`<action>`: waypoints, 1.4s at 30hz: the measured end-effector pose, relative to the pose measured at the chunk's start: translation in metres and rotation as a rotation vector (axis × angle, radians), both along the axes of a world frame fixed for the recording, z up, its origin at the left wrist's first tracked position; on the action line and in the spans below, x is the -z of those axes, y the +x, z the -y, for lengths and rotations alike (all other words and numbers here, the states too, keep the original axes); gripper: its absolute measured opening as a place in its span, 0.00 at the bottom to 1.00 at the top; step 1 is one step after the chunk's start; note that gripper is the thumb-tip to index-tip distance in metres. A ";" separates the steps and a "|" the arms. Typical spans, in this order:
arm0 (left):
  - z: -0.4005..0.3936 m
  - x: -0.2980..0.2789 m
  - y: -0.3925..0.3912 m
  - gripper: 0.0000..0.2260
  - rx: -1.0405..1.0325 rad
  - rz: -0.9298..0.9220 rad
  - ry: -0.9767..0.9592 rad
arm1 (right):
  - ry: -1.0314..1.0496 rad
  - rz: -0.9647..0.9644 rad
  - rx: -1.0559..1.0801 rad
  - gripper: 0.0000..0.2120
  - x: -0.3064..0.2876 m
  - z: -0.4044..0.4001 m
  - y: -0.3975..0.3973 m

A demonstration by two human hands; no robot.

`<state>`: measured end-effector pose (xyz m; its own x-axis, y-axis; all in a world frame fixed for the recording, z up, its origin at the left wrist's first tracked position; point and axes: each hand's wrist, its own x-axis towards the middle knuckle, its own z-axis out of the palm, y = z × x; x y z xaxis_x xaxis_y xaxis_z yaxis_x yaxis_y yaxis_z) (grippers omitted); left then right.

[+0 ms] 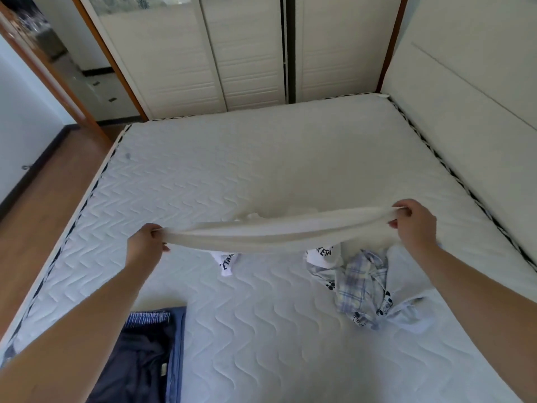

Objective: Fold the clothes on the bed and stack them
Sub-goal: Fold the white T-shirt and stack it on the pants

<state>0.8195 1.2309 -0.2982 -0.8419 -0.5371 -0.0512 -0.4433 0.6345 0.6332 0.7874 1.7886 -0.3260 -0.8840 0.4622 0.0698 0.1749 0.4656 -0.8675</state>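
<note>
Above the middle of the mattress (pixel 261 158) I hold one white garment (pixel 279 234) stretched between my two hands, lifted off the bed. Its upper edge runs almost taut from hand to hand, sagging a little in the middle, and two ends with black lettering hang below it, one left of centre and one right of centre.

Left hand (pixel 146 242): arm reaching forward from the lower left, fingers curled tight around the bunched left end of the cloth, thumb side up. Right hand (pixel 414 221): arm coming in from the lower right and sitting a little higher than the left, fingers and thumb pinching the right end, knuckles turned toward the headboard (pixel 465 82).

Counting the rest of the clothes on the bed: one crumpled heap to the right, below my right hand, made of a blue-and-yellow plaid shirt (pixel 360 286) and a pale blue garment (pixel 406 289) lying against it; how many pieces are really tangled there I cannot tell. At the near left edge lies one flat stack: a dark navy garment (pixel 136 362) on top of a lighter blue piece (pixel 177 344) whose edge shows along its right side.

Behind the bed stands a white wardrobe (pixel 220 59) with sliding doors, and wooden floor (pixel 43 193) runs along the left.
</note>
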 end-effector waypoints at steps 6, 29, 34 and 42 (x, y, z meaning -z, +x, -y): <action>0.004 -0.103 -0.098 0.12 -0.098 -0.278 0.358 | -0.371 -0.115 0.054 0.15 -0.100 0.013 -0.094; 0.021 -0.259 -0.281 0.03 -0.102 -0.444 0.791 | -0.772 -0.187 -0.030 0.11 -0.232 0.015 -0.277; 0.019 -0.253 -0.265 0.05 -0.112 -0.509 0.770 | -0.923 -0.252 -0.013 0.10 -0.234 0.005 -0.252; 0.015 -0.136 -0.179 0.02 -0.129 -0.346 0.840 | -0.752 -0.119 0.132 0.03 -0.118 0.013 -0.145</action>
